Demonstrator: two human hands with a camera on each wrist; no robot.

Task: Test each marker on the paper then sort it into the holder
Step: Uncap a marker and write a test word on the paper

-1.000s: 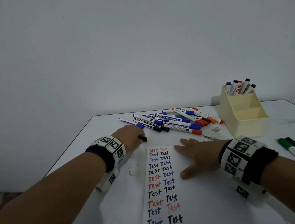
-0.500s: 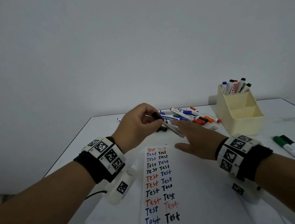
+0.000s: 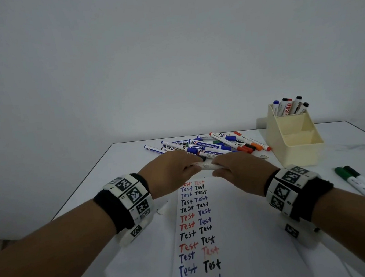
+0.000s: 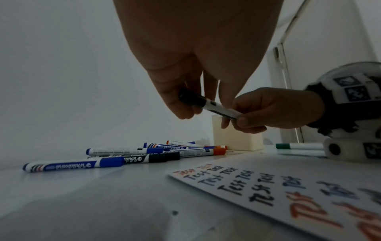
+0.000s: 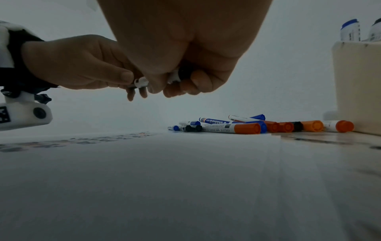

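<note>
A white marker with a black cap (image 3: 206, 166) is held level just above the top edge of the paper (image 3: 234, 233), which carries rows of "Test" in red, blue and black. My left hand (image 3: 173, 168) grips its black cap end (image 4: 189, 97). My right hand (image 3: 241, 168) grips the white barrel (image 4: 222, 110). The cap sits on the marker. In the right wrist view both hands (image 5: 185, 40) close round the marker (image 5: 141, 81), hiding most of it. The cream holder (image 3: 299, 152) stands at the right with several markers upright in its back compartment.
A pile of blue, orange and black capped markers (image 3: 208, 147) lies just beyond my hands. Two green markers (image 3: 357, 180) lie at the right, near the table edge. The holder's two front compartments (image 3: 296, 137) hold nothing. A wall rises behind the table.
My left hand lifted the black marker off the table beside the pile. My right hand left the paper and took hold of its barrel. Both now hold it low over the paper's top.
</note>
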